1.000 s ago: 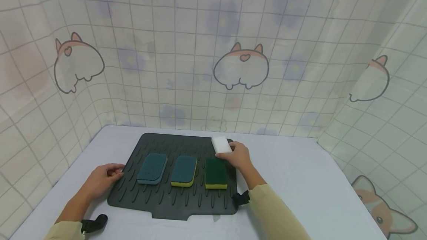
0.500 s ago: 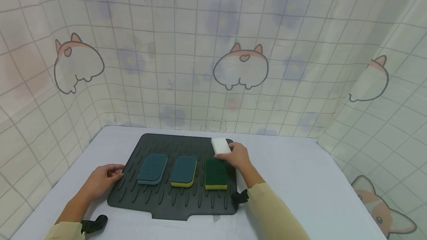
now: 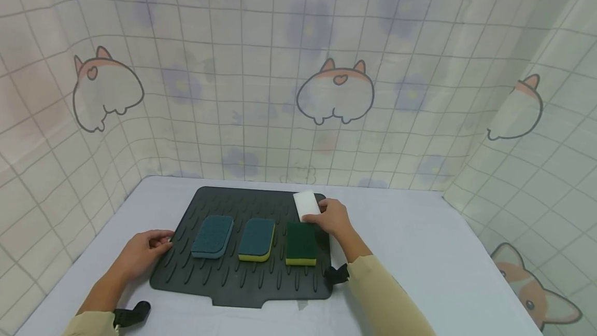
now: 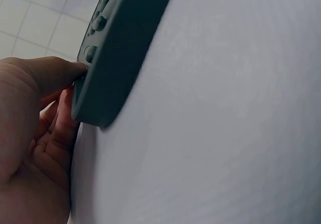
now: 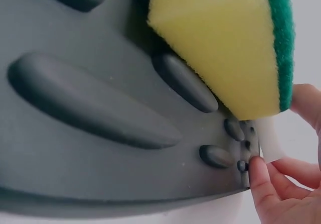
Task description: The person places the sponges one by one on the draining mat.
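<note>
A dark grey ridged drying mat [image 3: 238, 287] lies on the white table. My left hand [image 3: 140, 254] pinches its left edge; in the left wrist view the thumb [image 4: 60, 73] presses on the rim. At the mat's back right corner, my right hand [image 3: 335, 218] holds a white sponge block [image 3: 305, 204] between thumb and fingers. Just in front of that hand sits a dark green and yellow scrub sponge [image 3: 300, 243], whose yellow side [image 5: 215, 38] fills much of the right wrist view. A teal and yellow sponge [image 3: 257, 237] and a blue sponge [image 3: 212, 236] lie to its left.
The white table [image 3: 401, 263] extends to the right of the mat. A tile-patterned curtain [image 3: 261, 77] with dog drawings encloses the back and both sides. Black wrist straps [image 3: 132, 313] sit at the cuffs of the beige sleeves [image 3: 387, 294].
The white sponge has tilted slightly in my right hand, its broad face now showing longer and a bit further left. My left hand and the three other sponges have stayed put.
</note>
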The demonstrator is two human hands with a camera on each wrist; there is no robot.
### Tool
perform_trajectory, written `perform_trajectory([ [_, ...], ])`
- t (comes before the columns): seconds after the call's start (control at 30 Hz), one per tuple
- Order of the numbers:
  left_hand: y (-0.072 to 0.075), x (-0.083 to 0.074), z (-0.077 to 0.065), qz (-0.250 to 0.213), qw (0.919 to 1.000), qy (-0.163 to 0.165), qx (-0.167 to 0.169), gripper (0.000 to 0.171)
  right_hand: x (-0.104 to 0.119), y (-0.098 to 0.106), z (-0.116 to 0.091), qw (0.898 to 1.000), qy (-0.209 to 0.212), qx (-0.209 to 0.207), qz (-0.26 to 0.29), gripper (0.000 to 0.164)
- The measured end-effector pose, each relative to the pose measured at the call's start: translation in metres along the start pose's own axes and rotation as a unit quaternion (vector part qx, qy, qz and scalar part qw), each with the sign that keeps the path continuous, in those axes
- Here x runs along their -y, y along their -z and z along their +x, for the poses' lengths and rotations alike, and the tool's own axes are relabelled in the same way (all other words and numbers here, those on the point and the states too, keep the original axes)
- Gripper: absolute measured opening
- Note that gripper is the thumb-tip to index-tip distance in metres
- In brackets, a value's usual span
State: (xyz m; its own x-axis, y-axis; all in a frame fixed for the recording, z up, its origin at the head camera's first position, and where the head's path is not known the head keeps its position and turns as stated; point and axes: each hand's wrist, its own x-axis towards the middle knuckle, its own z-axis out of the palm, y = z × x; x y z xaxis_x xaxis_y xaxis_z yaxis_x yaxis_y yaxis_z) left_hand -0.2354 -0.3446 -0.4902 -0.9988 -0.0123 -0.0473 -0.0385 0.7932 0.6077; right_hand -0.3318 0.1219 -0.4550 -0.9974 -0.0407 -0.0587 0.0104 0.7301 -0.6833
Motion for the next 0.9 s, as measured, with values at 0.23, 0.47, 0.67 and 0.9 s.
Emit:
perform_trajectory([
  [0.23, 0.000, 0.000, 0.000, 0.000, 1.0000, 0.001, -0.001, 0.039, -0.005, 0.005, 0.001, 1.000, 0.005, 0.007, 0.000, 0.059],
  [0.47, 0.000, 0.002, 0.001, -0.001, 1.0000, -0.001, -0.001, 0.040, -0.011, 0.009, 0.004, 1.000, 0.007, 0.026, 0.015, 0.046],
  [0.67, -0.001, 0.003, 0.001, 0.000, 1.0000, 0.002, -0.004, 0.040, -0.014, 0.009, 0.006, 0.999, 0.008, 0.043, 0.020, 0.049],
  [0.9, -0.002, 0.002, 0.001, 0.000, 1.0000, 0.002, -0.005, 0.039, -0.017, 0.006, 0.007, 0.999, 0.013, 0.043, 0.030, 0.041],
])
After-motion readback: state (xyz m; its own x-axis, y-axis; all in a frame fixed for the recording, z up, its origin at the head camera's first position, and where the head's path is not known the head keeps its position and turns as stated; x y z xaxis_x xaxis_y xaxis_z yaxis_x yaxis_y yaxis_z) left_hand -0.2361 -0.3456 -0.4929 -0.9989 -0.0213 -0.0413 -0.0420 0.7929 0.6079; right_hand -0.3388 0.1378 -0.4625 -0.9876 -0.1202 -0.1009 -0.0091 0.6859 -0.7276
